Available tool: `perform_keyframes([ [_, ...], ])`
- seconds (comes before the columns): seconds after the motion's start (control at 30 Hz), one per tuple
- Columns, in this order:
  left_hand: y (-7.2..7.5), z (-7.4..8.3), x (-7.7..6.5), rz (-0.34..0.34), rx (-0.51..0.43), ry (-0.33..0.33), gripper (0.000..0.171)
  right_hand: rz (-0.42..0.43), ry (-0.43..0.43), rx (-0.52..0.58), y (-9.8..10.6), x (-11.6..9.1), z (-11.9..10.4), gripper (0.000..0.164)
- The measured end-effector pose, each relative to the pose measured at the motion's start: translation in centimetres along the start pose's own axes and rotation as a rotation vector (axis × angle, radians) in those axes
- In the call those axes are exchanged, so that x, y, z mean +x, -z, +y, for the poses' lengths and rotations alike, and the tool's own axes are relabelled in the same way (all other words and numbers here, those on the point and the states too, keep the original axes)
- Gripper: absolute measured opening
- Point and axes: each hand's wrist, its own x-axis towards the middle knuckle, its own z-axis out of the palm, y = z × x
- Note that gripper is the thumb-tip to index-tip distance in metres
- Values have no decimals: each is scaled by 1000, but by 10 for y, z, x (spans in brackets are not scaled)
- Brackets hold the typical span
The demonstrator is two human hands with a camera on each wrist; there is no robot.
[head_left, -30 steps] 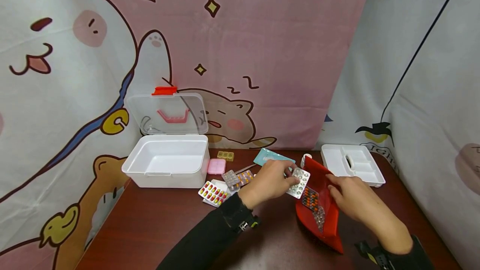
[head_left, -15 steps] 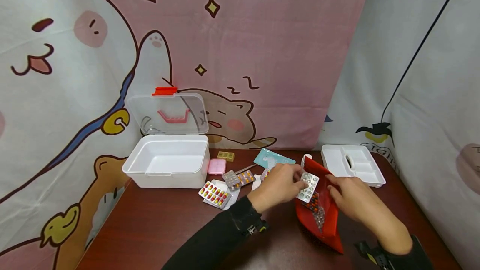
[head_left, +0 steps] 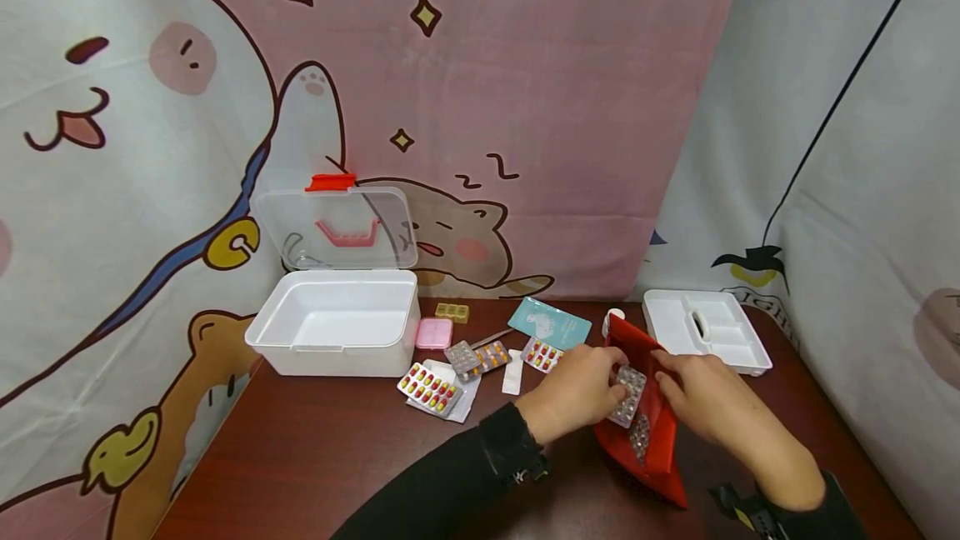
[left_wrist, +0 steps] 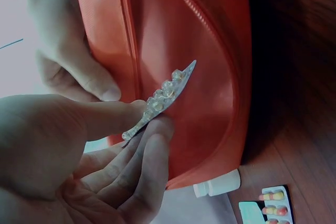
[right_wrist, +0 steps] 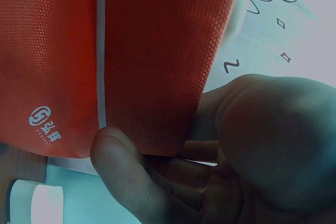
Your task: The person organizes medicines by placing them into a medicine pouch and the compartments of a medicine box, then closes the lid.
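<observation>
My left hand (head_left: 573, 394) pinches a silver blister pack (head_left: 628, 395) of pills between thumb and fingers. The pack is at the mouth of a red zip pouch (head_left: 663, 448), tilted against its opening. In the left wrist view, clear bubbles line one face of the held blister pack, and the pouch's zipper (left_wrist: 191, 1) is undone. My right hand (head_left: 720, 402) grips the pouch's right edge and keeps it spread. From the right wrist view, the pouch's outside shows a white stripe and a printed logo. Another blister pack (head_left: 640, 437) lies inside the pouch, partly covered.
Left of my hands lie several blister packs (head_left: 431, 390), a white strip (head_left: 513, 373) and a light-blue packet (head_left: 549, 322). A white box (head_left: 330, 361) with its lid up, a pink case (head_left: 433, 333) and a yellow pill case (head_left: 452, 312) stand beyond. Back right are a white bottle (head_left: 613, 320) and compartment tray (head_left: 675, 327).
My left hand has moved right and down, carrying the blister pack from beside the pouch into its opening. A red-and-yellow capsule pack behind the hand has come into sight. My right hand has stayed put.
</observation>
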Motion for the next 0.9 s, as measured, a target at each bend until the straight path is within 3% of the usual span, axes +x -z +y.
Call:
perform_keyframes([
  [0.13, -4, 5, 2, -21, 53, -37, 28, 12, 3, -8, -1, -1, 1, 40],
  [0.33, -10, 11, 0, -49, 119, -51, 8, 37, 15, -19, -2, -2, 0, 38],
  [0.7, -16, 16, -4, -64, 112, -22, 19, 15, 9, -16, 0, -1, -1, 41],
  [0.9, -22, 19, -2, -123, 91, 11, 17, 13, 9, -6, -1, -2, -1, 40],
])
